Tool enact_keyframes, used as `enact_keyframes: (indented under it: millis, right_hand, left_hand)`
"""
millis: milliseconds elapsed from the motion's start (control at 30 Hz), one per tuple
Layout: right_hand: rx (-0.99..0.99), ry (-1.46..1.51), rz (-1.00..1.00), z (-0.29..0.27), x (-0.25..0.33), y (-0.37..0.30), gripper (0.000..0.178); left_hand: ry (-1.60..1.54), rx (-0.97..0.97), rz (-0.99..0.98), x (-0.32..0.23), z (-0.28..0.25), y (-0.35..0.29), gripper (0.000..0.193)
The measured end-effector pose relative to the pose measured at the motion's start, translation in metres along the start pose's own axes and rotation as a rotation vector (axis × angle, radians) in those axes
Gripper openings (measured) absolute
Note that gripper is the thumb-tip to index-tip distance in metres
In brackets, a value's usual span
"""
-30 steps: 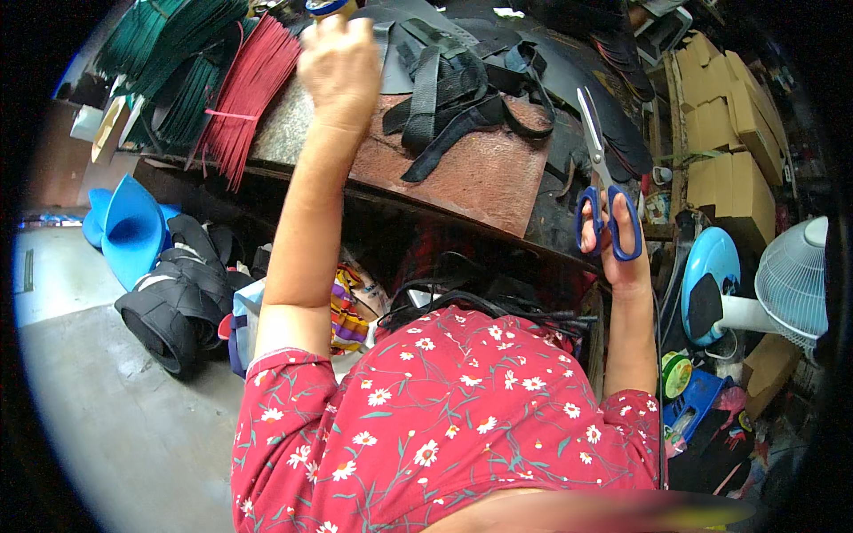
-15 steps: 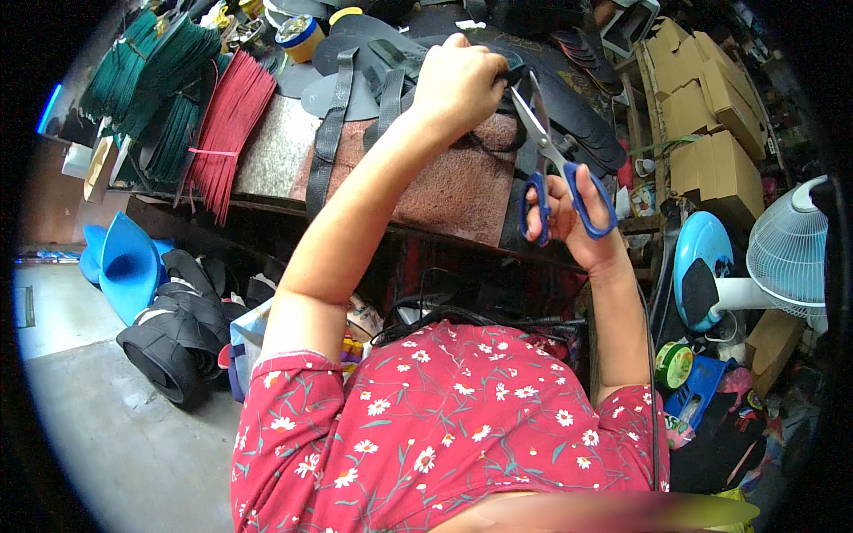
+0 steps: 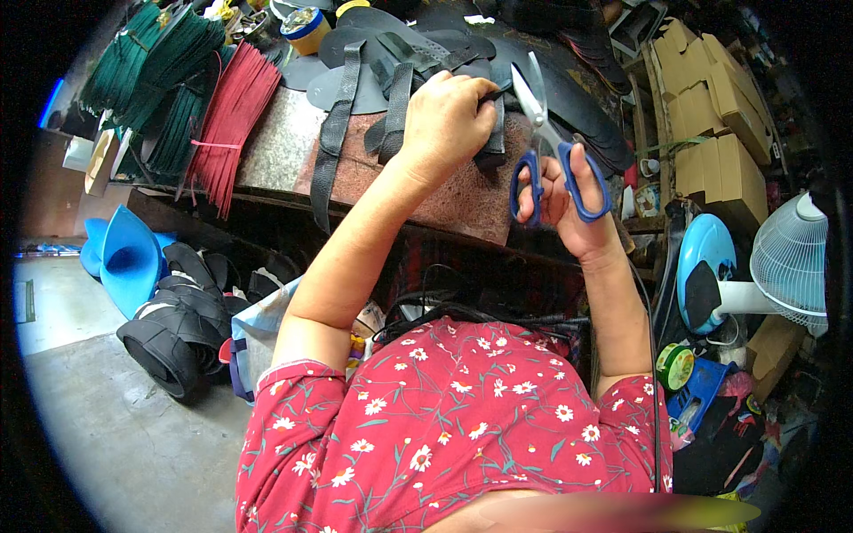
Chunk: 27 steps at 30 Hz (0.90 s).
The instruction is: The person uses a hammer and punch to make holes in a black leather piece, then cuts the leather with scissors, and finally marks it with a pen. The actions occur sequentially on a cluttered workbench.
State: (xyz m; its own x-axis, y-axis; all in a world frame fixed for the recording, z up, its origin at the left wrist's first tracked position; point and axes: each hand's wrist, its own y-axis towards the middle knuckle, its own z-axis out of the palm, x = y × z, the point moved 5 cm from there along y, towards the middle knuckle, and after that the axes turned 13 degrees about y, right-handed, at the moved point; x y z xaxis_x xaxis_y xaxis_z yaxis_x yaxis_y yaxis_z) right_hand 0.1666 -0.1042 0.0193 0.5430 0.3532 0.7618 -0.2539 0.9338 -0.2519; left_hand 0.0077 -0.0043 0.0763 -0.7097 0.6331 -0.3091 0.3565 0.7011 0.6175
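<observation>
My left hand (image 3: pixel 449 115) is closed on a black strap (image 3: pixel 498 124), which shows beyond its fingertips over the bench. In my right hand (image 3: pixel 573 209) is a pair of scissors (image 3: pixel 539 124) with dark blue handles, fingers and thumb through the loops. The blades point away from me and stand apart, their tips just right of the strap. Left of my left hand, a long black textured strap (image 3: pixel 336 142) lies over the near edge of a reddish-brown board (image 3: pixel 453 200). Grey and black sole-shaped sheets (image 3: pixel 355 91) lie behind my hands.
Bundles of dark green strips (image 3: pixel 147 67) and red strips (image 3: pixel 233 124) lie at the bench's left. A yellow-and-blue tub (image 3: pixel 305 31) stands at the back. Cardboard boxes (image 3: pixel 720 169) and a white-and-blue fan (image 3: pixel 786 266) are at the right. Black rolled pieces (image 3: pixel 178 342) sit on the floor.
My left hand has come nearer to me and slightly left, drawing the black strap along. The scissors have shifted a little left and away, their blades still apart.
</observation>
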Motion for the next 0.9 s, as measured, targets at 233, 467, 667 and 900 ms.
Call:
enact_keyframes:
  millis: [233,467,667,900]
  right_hand:
    - [0.013,-0.069,-0.146,0.011,0.028,0.006,0.078]
    - [0.128,0.058,0.117,0.02,-0.019,-0.015,0.085]
    - [0.061,0.049,0.04,0.013,-0.016,0.005,0.078]
    - [-0.042,0.062,-0.08,0.016,-0.019,0.008,0.061]
  left_hand:
    - [-0.225,0.084,-0.238,0.008,0.007,-0.003,0.023]
    - [-0.459,-0.057,-0.345,0.041,-0.004,-0.004,0.022]
    - [-0.486,-0.013,-0.448,0.031,0.004,-0.026,0.018]
    - [-0.569,0.071,-0.521,0.029,0.009,-0.029,0.016]
